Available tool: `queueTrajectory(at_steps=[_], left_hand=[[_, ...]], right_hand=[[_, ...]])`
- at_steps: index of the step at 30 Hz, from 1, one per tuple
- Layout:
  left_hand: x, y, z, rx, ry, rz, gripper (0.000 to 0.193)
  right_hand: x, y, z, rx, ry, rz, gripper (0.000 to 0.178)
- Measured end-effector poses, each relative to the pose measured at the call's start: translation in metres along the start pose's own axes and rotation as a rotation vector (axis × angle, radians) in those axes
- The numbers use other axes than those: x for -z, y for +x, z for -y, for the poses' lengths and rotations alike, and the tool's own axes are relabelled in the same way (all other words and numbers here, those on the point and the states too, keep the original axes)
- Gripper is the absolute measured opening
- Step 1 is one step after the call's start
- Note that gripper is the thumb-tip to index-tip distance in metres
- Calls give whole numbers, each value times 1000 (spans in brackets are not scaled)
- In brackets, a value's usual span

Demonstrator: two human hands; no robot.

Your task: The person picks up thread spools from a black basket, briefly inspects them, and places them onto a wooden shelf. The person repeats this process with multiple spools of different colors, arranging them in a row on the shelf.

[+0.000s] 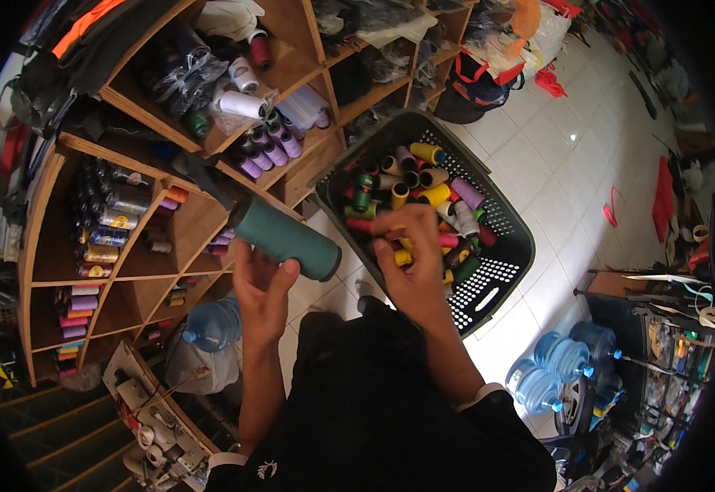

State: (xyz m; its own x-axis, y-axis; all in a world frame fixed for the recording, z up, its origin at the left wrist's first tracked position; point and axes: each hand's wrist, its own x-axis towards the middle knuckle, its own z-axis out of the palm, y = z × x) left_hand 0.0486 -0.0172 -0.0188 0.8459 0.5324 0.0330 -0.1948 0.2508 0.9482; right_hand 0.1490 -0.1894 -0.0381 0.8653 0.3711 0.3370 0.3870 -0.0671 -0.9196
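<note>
A large dark green thread spool (287, 238) lies tilted in my left hand (264, 291), the thumb and fingers gripping it from below. To its right, my right hand (413, 258) is in front of the basket with its fingers curled and partly blurred. Anything pinched there is too small to make out. Behind that hand is a dark green perforated plastic basket (515, 234), holding many thread cones in yellow, red, purple, white and green. Among them are a yellow cone (435, 195) and a purple cone (466, 193). My right hand hides some of the contents.
Wooden shelves (136, 279) with thread spools curve along the left. Purple spools (271, 148) fill one compartment beside the basket. Blue water jugs (534, 385) stand on the tiled floor at right, and another jug (214, 322) stands at left. A sewing machine (160, 439) is at lower left.
</note>
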Motion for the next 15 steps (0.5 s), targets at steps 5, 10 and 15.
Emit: queueTrajectory(at_steps=[5, 10, 15], left_hand=[[4, 0, -1, 163, -323, 136, 61], [2, 1, 4, 154, -211, 144, 60], [2, 4, 3, 59, -142, 116, 53]], right_hand=[[4, 3, 10, -125, 175, 144, 48], [-16, 4, 35, -148, 296, 295, 55], [-24, -1, 34, -242, 366, 321, 53]])
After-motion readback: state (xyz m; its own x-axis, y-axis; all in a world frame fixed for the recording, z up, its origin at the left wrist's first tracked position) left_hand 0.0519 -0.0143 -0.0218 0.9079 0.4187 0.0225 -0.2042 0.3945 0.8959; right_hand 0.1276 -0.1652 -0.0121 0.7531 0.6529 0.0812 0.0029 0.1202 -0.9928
